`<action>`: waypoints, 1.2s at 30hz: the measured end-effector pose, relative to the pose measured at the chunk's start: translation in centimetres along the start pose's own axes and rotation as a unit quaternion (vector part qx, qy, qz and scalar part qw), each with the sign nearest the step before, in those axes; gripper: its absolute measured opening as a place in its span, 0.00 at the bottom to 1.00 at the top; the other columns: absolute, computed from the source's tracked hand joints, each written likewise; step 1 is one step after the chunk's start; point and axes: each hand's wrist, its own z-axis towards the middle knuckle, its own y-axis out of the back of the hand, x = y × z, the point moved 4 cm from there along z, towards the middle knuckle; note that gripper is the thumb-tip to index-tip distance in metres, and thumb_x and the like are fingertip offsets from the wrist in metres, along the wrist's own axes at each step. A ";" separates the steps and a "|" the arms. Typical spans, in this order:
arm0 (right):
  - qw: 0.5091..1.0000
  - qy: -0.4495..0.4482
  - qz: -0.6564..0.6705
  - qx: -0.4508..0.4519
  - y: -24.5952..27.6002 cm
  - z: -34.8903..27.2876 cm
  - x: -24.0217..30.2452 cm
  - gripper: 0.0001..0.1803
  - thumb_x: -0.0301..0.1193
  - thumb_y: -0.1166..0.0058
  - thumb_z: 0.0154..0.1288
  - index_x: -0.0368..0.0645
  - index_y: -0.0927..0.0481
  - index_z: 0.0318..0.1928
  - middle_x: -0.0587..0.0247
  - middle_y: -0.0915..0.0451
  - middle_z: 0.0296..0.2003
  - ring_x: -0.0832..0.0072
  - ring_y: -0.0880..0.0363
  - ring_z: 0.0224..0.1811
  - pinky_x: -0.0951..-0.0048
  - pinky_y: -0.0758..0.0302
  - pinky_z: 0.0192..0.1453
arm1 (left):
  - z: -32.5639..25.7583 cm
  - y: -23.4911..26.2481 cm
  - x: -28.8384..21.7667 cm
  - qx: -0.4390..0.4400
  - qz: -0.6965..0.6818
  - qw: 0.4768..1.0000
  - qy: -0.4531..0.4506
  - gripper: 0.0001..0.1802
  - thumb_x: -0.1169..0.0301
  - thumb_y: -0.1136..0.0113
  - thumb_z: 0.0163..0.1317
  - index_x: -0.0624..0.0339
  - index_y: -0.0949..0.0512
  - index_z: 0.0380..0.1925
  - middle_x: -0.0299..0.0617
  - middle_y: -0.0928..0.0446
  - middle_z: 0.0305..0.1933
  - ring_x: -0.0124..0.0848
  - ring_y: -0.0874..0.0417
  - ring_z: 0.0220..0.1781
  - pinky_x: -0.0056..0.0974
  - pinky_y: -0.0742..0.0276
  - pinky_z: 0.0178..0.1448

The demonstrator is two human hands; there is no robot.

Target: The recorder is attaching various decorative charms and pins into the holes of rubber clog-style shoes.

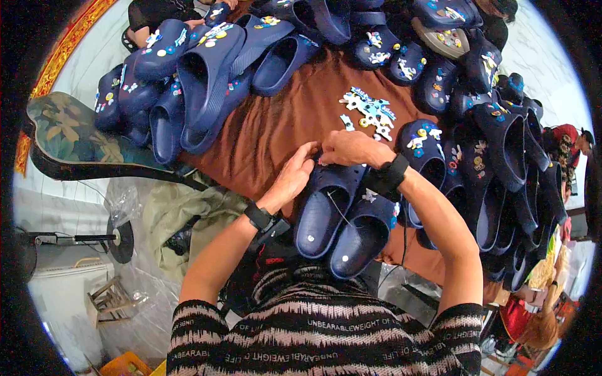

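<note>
Left hand (293, 177) and right hand (350, 149) meet at the toe end of a pair of navy clogs (342, 216) lying on the brown cloth (276, 125) directly in front of the person; fingers of both curl together on the left clog's front, though whether they pinch anything small cannot be told. A cluster of blue-and-white shoe charms (369, 111) lies on the cloth just beyond the hands. Piles of decorated navy clogs (194, 75) ring the cloth's left, far and right sides.

The right hand (352, 149) covers the toe of the dark blue rubber clog (326, 210) near the brown cloth table's (276, 125) front edge. Fingertips of both hands are hidden. The small white-blue charms (370, 111) are too small to tell.
</note>
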 end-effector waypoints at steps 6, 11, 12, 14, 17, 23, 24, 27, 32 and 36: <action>0.993 -0.039 -0.107 0.027 -0.2 2.1 -0.6 0.23 0.48 0.37 0.58 0.41 0.12 0.43 0.51 0.12 0.40 0.54 0.13 0.46 0.56 0.18 0.49 | -0.3 -0.3 -0.1 0.002 0.021 1.000 -0.011 0.27 0.72 0.55 0.70 0.63 0.37 0.69 0.52 0.30 0.70 0.42 0.33 0.74 0.42 0.41 0.77; 0.989 -0.027 -0.109 0.094 0.0 3.9 -0.8 0.21 0.49 0.34 0.56 0.43 0.11 0.35 0.60 0.13 0.32 0.62 0.14 0.35 0.60 0.20 0.39 | -0.2 -0.4 0.3 -0.015 0.059 0.998 -0.012 0.27 0.71 0.54 0.70 0.64 0.37 0.69 0.54 0.29 0.69 0.44 0.32 0.73 0.43 0.41 0.76; 0.987 -0.020 -0.128 0.098 0.3 3.7 -0.1 0.21 0.49 0.37 0.58 0.42 0.11 0.35 0.59 0.12 0.32 0.62 0.14 0.36 0.60 0.20 0.40 | -0.4 -0.2 0.1 -0.017 0.059 0.998 -0.008 0.27 0.71 0.54 0.70 0.64 0.37 0.69 0.54 0.29 0.69 0.44 0.32 0.73 0.43 0.41 0.76; 0.981 -0.013 -0.168 0.095 0.9 3.2 1.5 0.22 0.50 0.35 0.57 0.43 0.11 0.35 0.61 0.12 0.32 0.63 0.13 0.37 0.59 0.19 0.41 | -0.6 -0.1 -0.6 -0.024 0.048 0.999 0.000 0.26 0.72 0.54 0.69 0.63 0.34 0.67 0.57 0.30 0.69 0.48 0.32 0.73 0.45 0.40 0.76; 0.953 0.038 -0.299 0.006 0.7 1.9 4.3 0.21 0.49 0.32 0.55 0.44 0.11 0.36 0.63 0.12 0.32 0.63 0.12 0.38 0.59 0.19 0.40 | -0.7 0.2 -0.3 -0.038 0.026 0.999 -0.005 0.26 0.73 0.54 0.68 0.63 0.34 0.67 0.58 0.29 0.67 0.48 0.31 0.73 0.45 0.39 0.76; 0.925 0.008 -0.362 -0.115 -2.4 1.5 4.0 0.11 0.37 0.45 0.62 0.52 0.09 0.36 0.62 0.11 0.36 0.65 0.11 0.37 0.60 0.20 0.34 | -0.5 0.0 -0.9 -0.028 0.043 0.999 -0.006 0.26 0.70 0.53 0.69 0.64 0.33 0.67 0.58 0.29 0.67 0.49 0.30 0.72 0.44 0.39 0.75; 0.925 0.010 -0.358 -0.126 -2.4 1.1 4.7 0.10 0.36 0.44 0.62 0.50 0.10 0.34 0.61 0.11 0.34 0.65 0.11 0.38 0.62 0.20 0.35 | -0.4 0.0 -0.7 -0.024 0.041 0.999 -0.011 0.26 0.70 0.53 0.69 0.64 0.33 0.67 0.58 0.29 0.67 0.49 0.30 0.72 0.44 0.39 0.75; 0.958 0.029 -0.229 -0.171 -1.1 0.3 2.8 0.12 0.37 0.41 0.59 0.43 0.12 0.33 0.53 0.13 0.31 0.58 0.12 0.38 0.56 0.19 0.39 | -0.4 0.1 0.4 -0.029 0.061 0.998 0.000 0.26 0.68 0.52 0.70 0.63 0.33 0.67 0.57 0.29 0.68 0.48 0.31 0.72 0.44 0.39 0.75; 0.965 -0.071 -0.050 -0.247 5.0 -4.5 -5.9 0.17 0.44 0.39 0.57 0.43 0.12 0.36 0.48 0.14 0.34 0.52 0.13 0.39 0.54 0.18 0.45 | -0.1 -0.2 1.5 0.004 0.025 1.000 -0.007 0.24 0.66 0.48 0.74 0.61 0.33 0.67 0.48 0.29 0.68 0.40 0.29 0.71 0.41 0.36 0.74; 0.953 -0.136 -0.035 -0.269 6.2 -5.8 -12.1 0.14 0.40 0.39 0.58 0.44 0.12 0.37 0.49 0.13 0.36 0.53 0.14 0.42 0.54 0.19 0.48 | 0.1 0.2 1.3 0.016 0.051 0.998 -0.032 0.24 0.66 0.49 0.74 0.61 0.33 0.67 0.48 0.28 0.66 0.39 0.28 0.69 0.40 0.34 0.72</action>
